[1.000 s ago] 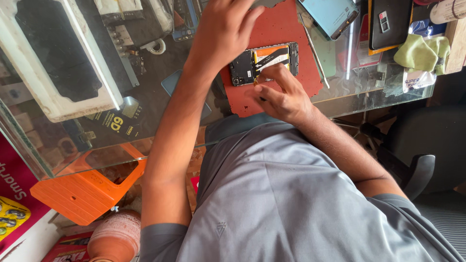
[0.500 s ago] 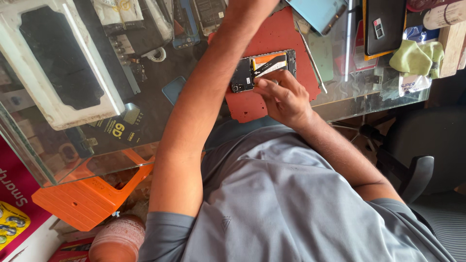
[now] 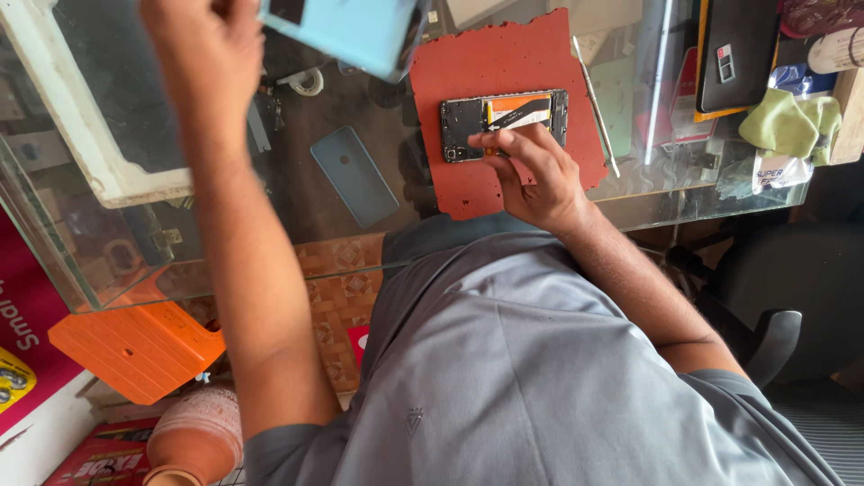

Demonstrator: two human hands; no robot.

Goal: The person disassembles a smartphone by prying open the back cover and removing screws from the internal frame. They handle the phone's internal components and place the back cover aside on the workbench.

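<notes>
Left hand: the left hand point(image 3: 211, 63) is raised at the upper left, fingers closed round a light blue phone back cover point(image 3: 346, 31), which juts out to its right; the motion blurs both.
Right hand: the right hand point(image 3: 531, 171) rests on the red work mat point(image 3: 504, 54), fingers curled, fingertips pressing the near edge of an opened phone point(image 3: 504, 121); whether they pinch anything small cannot be told.
Doing it well: judged from the grip, steady the phone flat with light pressure on its frame, keeping fingertips off the exposed board and the battery.
Opened phone: it lies flat, long side across the mat, directly under the right fingertips; a dark circuit board shows at its left end, an orange-and-white battery fills the middle.
Right of the hand: a thin metal tool point(image 3: 596, 103) lies beside the phone; further right sits a green cloth point(image 3: 787, 126).
</notes>
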